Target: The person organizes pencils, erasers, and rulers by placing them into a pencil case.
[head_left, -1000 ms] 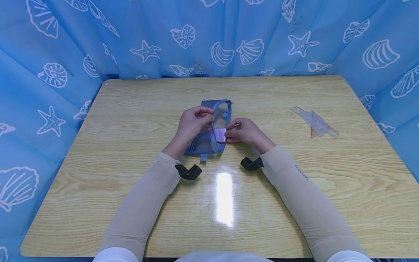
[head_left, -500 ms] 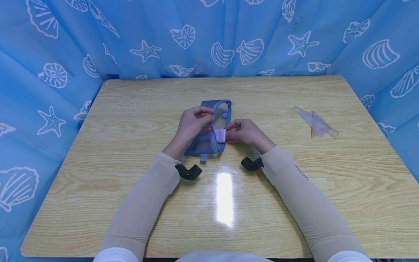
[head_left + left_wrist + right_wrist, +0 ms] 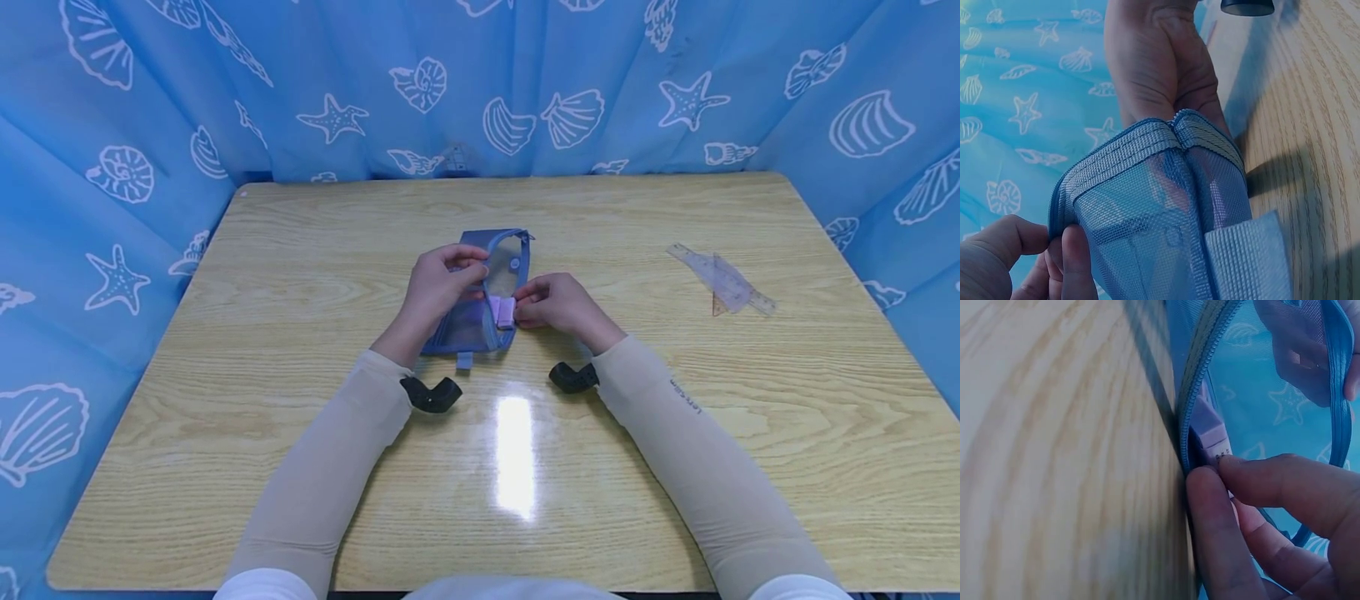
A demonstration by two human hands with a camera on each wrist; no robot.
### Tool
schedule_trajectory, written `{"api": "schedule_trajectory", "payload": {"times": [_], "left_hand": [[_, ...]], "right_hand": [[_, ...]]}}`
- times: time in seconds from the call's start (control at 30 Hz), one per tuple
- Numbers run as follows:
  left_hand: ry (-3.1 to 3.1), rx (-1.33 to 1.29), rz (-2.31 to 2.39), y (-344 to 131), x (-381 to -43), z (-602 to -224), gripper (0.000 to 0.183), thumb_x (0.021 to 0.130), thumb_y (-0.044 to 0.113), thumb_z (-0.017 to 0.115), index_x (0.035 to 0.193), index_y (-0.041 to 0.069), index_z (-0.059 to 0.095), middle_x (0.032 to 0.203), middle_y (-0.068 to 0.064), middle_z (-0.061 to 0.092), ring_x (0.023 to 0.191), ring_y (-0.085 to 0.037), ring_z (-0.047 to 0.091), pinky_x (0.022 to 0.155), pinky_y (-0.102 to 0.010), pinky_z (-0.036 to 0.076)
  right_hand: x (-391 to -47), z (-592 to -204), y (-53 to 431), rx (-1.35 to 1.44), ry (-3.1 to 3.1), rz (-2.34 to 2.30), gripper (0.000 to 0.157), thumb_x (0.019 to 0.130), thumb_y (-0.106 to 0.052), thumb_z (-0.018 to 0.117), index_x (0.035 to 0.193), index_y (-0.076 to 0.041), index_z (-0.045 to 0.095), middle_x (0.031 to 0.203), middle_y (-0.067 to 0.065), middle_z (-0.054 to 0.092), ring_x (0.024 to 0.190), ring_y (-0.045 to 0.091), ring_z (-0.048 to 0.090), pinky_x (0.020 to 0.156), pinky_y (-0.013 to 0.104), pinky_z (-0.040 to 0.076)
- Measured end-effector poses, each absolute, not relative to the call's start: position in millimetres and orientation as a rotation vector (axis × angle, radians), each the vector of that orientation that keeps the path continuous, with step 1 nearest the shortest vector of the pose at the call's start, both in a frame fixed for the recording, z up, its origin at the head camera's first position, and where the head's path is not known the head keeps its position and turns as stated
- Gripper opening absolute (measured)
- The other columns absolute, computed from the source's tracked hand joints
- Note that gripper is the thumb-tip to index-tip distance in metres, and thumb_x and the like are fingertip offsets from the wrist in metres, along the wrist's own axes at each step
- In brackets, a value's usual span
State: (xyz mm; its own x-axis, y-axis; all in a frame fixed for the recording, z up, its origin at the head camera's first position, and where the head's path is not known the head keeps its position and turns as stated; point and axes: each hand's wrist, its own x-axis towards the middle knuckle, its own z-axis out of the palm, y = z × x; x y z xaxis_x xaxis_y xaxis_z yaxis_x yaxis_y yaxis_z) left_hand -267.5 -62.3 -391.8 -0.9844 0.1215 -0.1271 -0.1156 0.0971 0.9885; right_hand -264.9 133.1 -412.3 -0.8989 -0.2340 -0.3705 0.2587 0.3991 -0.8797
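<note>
Purple block (image 3: 506, 313), pinched by right fingers (image 3: 1279, 484), has slid slightly deeper into the mesh pouch (image 3: 465, 327); left fingers (image 3: 1076, 259) pinch its rim (image 3: 1060, 197).

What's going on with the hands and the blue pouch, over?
Left fingers pinching blue pouch by its rim. Right fingers gripping purple block at its open mouth. Clear rulers off to the right, not in the way.

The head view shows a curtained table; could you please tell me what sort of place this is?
Probably an indoor workspace: there is a wood-grain table with a mesh pouch on it, and blue seashell-print curtains behind it and along both sides.
</note>
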Motion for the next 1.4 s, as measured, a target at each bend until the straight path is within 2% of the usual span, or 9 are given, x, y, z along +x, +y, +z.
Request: {"api": "schedule_trajectory", "payload": {"times": [0.2,0.4,0.6,0.7,1.03,1.4], "left_hand": [[2.180,0.019,2.009,-62,-267,-393,0.028,0.092,0.010,0.065,0.118,0.001,0.067,0.098,-0.006,0.061,0.084,-0.019,0.061,0.072,-0.030,0.062],[2.179,0.022,2.005,-62,-267,-393,0.028,0.092,0.010,0.066,0.119,0.001,0.067,0.099,-0.006,0.061,0.084,-0.019,0.061,0.073,-0.030,0.062],[2.185,0.002,1.995,-62,-267,-392,0.026,0.091,0.010,0.066,0.116,0.003,0.069,0.099,-0.006,0.061,0.084,-0.019,0.062,0.073,-0.030,0.062],[2.189,-0.001,1.988,-61,-267,-392,0.026,0.091,0.009,0.066,0.116,0.003,0.069,0.099,-0.006,0.061,0.084,-0.019,0.062,0.073,-0.030,0.062],[2.189,-0.001,1.978,-61,-266,-391,0.029,0.091,0.011,0.066,0.119,0.002,0.068,0.100,-0.007,0.062,0.085,-0.020,0.063,0.073,-0.029,0.062],[2.183,-0.013,1.985,-61,-266,-391,0.029,0.092,0.011,0.066,0.119,0.002,0.068,0.098,-0.005,0.062,0.083,-0.018,0.064,0.073,-0.029,0.062]], "right_hand": [[-264,-414,132,0.004,2.256,-1.513,0.029,0.089,0.002,0.064,0.117,0.010,0.062,0.096,0.013,0.063,0.075,0.012,0.067,0.078,0.030,0.062],[-262,-413,132,-0.039,2.326,-1.424,0.033,0.087,-0.002,0.067,0.119,0.005,0.065,0.098,0.012,0.063,0.080,0.015,0.066,0.078,0.029,0.061],[-262,-411,135,-0.114,2.455,-1.186,0.042,0.084,-0.013,0.075,0.123,-0.004,0.066,0.108,0.012,0.067,0.094,0.020,0.061,0.081,0.027,0.050],[-261,-410,135,-0.126,2.452,-1.163,0.045,0.083,-0.014,0.076,0.125,-0.004,0.065,0.110,0.012,0.067,0.097,0.022,0.060,0.086,0.029,0.049],[-259,-409,128,-0.150,2.539,-1.152,0.041,0.082,-0.017,0.078,0.119,-0.003,0.069,0.103,0.011,0.068,0.093,0.021,0.061,0.080,0.029,0.051],[-256,-412,120,-0.145,2.580,-1.183,0.041,0.081,-0.017,0.080,0.118,-0.001,0.069,0.095,0.008,0.066,0.085,0.017,0.059,0.067,0.021,0.049]]}}
